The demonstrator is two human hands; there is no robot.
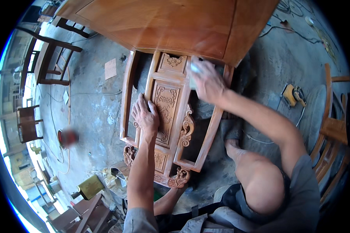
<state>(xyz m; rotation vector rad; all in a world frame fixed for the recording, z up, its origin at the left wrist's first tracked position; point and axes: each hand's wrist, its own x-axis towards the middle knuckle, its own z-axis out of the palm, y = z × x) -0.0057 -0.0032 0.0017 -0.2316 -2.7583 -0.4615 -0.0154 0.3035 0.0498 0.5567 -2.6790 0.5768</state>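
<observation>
A carved wooden chair back [166, 105], with relief panels, scrollwork and open side frames, lies in front of me against a large brown wooden panel [171, 23]. Whitish dust streaks its rails. My left hand [145, 115] rests flat on the left part of the carved middle section, fingers stretched out and holding nothing. At the far right of the carved section, my right hand [208, 79] is closed and pressed to an upright rail. Under its fingers shows a pale sheet [192, 83], possibly sandpaper; motion blur hides its detail.
On the floor at right sits a yellow power sander [293, 95] with a cord. Wooden chairs stand at the right [334, 130] and far left [52, 64]. A yellow-green can [90, 187], a blurred red object [69, 138], a cardboard piece [110, 68] and loose cables lie around.
</observation>
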